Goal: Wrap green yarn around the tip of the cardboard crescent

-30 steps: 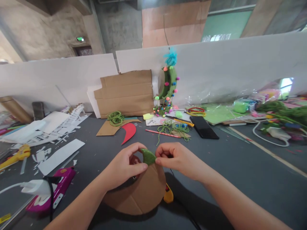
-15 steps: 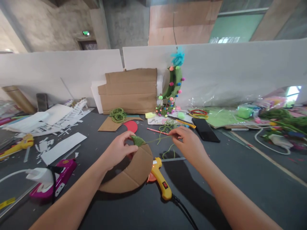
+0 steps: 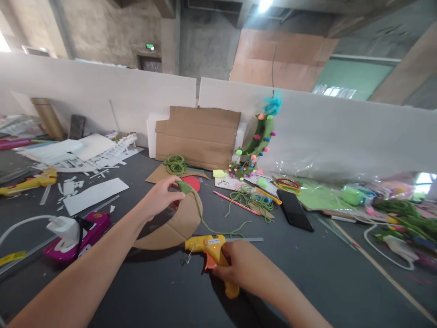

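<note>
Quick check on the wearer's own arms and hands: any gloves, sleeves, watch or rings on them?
None show. The left hand and right hand are bare, with no gloves, and no rings, watch or wristbands visible. Both forearms are uncovered all the way to the picture's edge, so no sleeve comes into view.

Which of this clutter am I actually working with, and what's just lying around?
In use: left hand on cardboard crescent, green yarn, right hand gripping yellow glue gun.
Lying about: black phone, pink pencil, yarn coil, red crescent, magenta glue gun.
</note>
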Tool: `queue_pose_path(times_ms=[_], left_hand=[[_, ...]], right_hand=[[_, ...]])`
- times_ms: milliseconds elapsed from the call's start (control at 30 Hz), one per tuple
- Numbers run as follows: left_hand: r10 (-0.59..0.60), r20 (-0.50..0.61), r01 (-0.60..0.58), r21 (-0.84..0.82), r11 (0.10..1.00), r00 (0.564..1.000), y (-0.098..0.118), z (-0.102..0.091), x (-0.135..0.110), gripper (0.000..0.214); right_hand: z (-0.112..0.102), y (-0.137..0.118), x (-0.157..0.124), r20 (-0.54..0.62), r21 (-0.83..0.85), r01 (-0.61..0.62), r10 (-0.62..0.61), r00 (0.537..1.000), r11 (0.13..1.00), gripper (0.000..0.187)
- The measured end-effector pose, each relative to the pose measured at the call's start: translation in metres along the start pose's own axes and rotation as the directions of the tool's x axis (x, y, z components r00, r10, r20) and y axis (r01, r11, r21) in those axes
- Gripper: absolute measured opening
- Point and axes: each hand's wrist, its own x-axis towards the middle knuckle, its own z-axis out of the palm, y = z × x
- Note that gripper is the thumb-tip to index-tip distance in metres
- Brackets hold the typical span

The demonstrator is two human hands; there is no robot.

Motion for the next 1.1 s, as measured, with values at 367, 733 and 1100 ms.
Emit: queue_pose_path(times_ms=[367, 733, 1100], left_hand=[[-0.029, -0.108, 0.027, -0.024, 0.999, 0.994, -0.017, -0.008, 0.015, 0.018], [0.079, 0.056, -0.074, -0.091, 0.993, 0.995, -0.005, 0.035, -0.01, 0.015], [0.127, 0.034, -0.12, -0.154, 0.981, 0.991, 0.002, 0.043, -0.021, 0.019]], right_hand=[[-0.041, 0.016, 0.005, 0.058, 0.947, -0.036, -0.057, 0.997, 0.318, 0.029], [-0.034, -0.004, -0.001, -0.219, 0.96, 0.185, 0.149, 0.964, 0.21, 0.028], [-0.027, -0.015, -0.007, -0.569, 0.697, 0.337, 0.203, 0.797, 0.633, 0.011]])
